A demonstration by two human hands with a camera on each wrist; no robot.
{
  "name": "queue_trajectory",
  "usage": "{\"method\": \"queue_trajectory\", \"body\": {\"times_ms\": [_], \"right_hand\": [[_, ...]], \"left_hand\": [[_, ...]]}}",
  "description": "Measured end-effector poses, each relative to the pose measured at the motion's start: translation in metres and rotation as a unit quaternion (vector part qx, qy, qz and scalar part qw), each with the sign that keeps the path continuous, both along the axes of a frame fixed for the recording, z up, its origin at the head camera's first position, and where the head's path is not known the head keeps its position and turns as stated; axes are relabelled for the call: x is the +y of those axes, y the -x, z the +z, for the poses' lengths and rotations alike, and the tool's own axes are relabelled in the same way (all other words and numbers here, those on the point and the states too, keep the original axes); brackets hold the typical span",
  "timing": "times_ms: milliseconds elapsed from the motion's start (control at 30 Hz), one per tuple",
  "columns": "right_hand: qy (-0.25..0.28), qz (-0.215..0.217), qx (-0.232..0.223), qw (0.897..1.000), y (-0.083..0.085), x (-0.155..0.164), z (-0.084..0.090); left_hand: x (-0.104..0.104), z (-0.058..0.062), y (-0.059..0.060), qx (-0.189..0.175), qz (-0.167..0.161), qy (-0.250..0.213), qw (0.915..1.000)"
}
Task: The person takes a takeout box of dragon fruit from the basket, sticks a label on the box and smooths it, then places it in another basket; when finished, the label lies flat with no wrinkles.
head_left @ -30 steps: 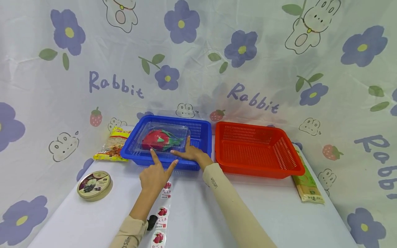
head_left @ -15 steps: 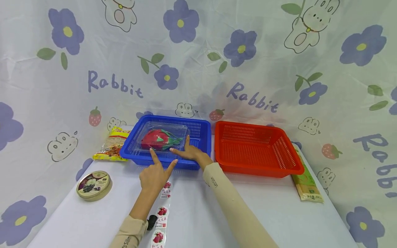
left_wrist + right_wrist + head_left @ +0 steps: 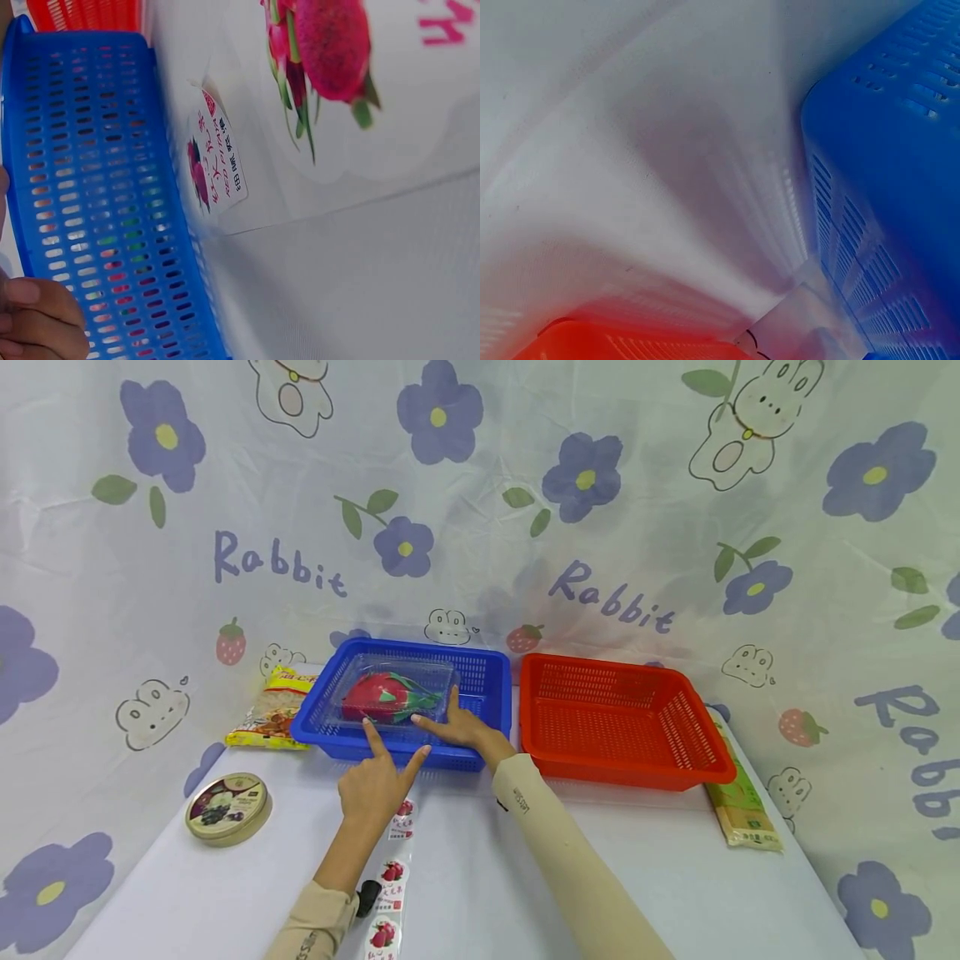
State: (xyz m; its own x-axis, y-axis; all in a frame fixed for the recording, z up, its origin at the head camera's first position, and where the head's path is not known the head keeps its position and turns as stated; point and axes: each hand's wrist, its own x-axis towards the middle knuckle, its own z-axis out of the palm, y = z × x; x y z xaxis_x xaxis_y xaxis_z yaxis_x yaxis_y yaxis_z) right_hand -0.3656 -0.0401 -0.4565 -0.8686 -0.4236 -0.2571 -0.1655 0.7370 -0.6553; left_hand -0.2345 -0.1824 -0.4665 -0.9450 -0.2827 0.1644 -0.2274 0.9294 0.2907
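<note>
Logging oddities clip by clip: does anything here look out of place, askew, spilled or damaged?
Nothing looks spilled or damaged. The clear box with the red fruit sits askew in the blue basket, under the left hand and right hand. A sticker strip trails off the table's near edge, and a green packet lies half under the red basket.

The head view looks forward and down; both wrist views sit close against the blue basket (image 3: 480, 689), which lies at twelve o'clock
</note>
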Motion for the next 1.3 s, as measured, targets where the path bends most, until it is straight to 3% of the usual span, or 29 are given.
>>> {"method": "queue_trajectory", "body": {"times_ms": [633, 1033, 1300], "right_hand": [[0.076, -0.01, -0.027, 0.997, 0.0004, -0.0031, 0.0038], [0.144, -0.028, -0.046, 0.988, 0.0028, -0.0073, 0.0079], [0.163, -0.039, -0.054, 0.984, 0.0027, -0.0077, 0.0084]], "left_hand": [[-0.0014, -0.0019, 0.0001, -0.004, -0.005, -0.007, 1.0], [-0.0014, -0.0034, 0.0008, -0.001, -0.003, -0.008, 1.0], [-0.0015, -0.006, 0.0015, 0.011, -0.004, -0.008, 0.9999]]}}
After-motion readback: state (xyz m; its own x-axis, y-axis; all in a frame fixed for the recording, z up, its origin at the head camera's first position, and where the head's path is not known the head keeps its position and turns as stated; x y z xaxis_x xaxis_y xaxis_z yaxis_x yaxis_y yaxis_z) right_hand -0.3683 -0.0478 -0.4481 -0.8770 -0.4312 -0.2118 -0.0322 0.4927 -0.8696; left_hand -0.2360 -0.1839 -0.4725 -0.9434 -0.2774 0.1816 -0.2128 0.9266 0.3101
